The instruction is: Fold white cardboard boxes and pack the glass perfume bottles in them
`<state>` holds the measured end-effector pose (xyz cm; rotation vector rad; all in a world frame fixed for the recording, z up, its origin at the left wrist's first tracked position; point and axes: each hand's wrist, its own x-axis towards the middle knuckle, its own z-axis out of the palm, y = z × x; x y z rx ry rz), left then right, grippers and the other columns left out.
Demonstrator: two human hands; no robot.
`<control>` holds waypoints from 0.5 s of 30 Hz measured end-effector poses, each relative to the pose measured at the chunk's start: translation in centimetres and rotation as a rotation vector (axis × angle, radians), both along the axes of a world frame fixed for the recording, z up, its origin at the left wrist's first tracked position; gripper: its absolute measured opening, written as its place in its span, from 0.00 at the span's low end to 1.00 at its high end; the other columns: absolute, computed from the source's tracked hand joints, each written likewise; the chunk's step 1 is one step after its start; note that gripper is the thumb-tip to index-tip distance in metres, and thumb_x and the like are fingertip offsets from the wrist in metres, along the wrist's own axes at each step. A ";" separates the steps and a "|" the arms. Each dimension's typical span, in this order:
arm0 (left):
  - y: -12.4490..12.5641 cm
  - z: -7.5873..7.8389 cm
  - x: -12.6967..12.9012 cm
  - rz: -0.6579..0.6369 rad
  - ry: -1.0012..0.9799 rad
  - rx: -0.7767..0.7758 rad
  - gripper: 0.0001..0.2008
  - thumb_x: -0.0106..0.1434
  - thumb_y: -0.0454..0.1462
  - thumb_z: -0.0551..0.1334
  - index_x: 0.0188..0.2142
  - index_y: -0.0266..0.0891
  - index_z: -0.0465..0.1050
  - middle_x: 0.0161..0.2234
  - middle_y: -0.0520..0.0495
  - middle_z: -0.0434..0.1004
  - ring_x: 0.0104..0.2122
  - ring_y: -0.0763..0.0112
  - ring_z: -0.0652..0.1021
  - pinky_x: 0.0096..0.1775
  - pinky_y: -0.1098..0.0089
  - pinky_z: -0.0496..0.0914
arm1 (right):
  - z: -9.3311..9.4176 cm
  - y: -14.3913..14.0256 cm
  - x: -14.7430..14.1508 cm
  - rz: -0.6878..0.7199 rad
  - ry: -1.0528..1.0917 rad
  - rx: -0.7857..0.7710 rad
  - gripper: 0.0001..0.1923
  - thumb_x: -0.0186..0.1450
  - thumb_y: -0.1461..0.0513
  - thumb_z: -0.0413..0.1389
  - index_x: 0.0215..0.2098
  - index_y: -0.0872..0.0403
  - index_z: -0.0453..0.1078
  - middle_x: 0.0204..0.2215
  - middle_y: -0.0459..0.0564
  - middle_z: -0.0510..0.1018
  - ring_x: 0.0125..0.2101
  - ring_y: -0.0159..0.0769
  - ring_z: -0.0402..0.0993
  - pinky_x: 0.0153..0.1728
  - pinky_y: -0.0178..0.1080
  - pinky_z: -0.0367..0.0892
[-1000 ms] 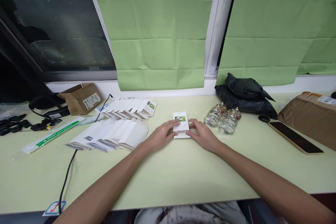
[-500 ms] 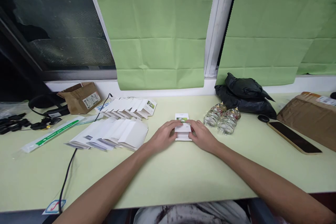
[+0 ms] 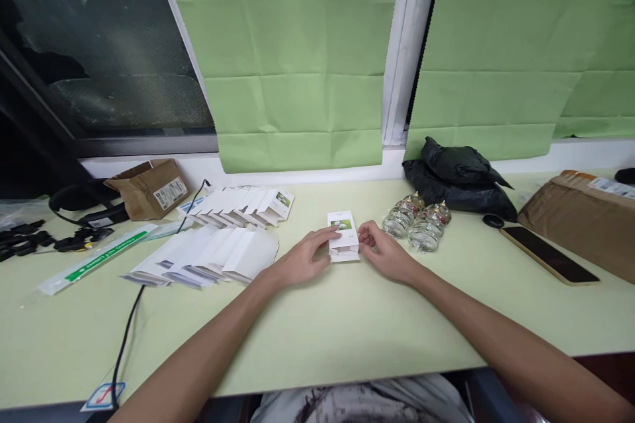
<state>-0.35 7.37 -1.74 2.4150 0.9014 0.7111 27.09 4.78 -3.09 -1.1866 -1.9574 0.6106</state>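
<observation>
A small white cardboard box (image 3: 348, 238) with a green picture on its top lies on the table in front of me, its near end open with a flap showing. My left hand (image 3: 306, 256) grips its left side, with a fingertip on the top face and the thumb low by the near corner. Close along the right edge of the box is my right hand (image 3: 385, 253), fingers loosely bent and the thumb apart from them. I see nothing in that hand; whether it touches the box is unclear.
Left of my hands lie flattened white boxes (image 3: 248, 256), and behind them a row of white boxes (image 3: 243, 204). Clear glass ornaments (image 3: 425, 230) stand to the right, near black plastic bags (image 3: 459, 192). A phone (image 3: 548, 254) and brown parcel (image 3: 570, 218) lie further right.
My right hand has let go of the box and drawn slightly right, uncovering its top face. My left hand stays on the box. The whole view has shifted a little.
</observation>
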 end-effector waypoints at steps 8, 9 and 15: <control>0.0 -0.3 0.4 0.081 0.011 0.034 0.25 0.72 0.52 0.60 0.65 0.52 0.69 0.71 0.47 0.64 0.68 0.55 0.67 0.65 0.54 0.68 | 0.1 -0.5 -0.3 0.010 -0.104 0.049 0.13 0.71 0.53 0.57 0.50 0.49 0.63 0.43 0.49 0.75 0.42 0.41 0.71 0.44 0.43 0.70; 0.1 -0.3 0.4 0.083 0.012 0.033 0.24 0.73 0.52 0.60 0.65 0.52 0.69 0.70 0.48 0.64 0.68 0.55 0.67 0.65 0.54 0.68 | 0.1 -0.5 -0.3 0.014 -0.107 0.067 0.12 0.72 0.54 0.57 0.49 0.49 0.63 0.43 0.49 0.74 0.42 0.40 0.71 0.44 0.43 0.70; 0.1 -0.3 0.6 0.106 -0.010 0.005 0.22 0.74 0.51 0.58 0.63 0.51 0.71 0.70 0.48 0.65 0.67 0.57 0.70 0.61 0.58 0.72 | 0.2 -0.8 -0.7 0.085 -0.188 0.218 0.07 0.76 0.61 0.51 0.49 0.47 0.69 0.47 0.52 0.73 0.48 0.44 0.70 0.51 0.48 0.70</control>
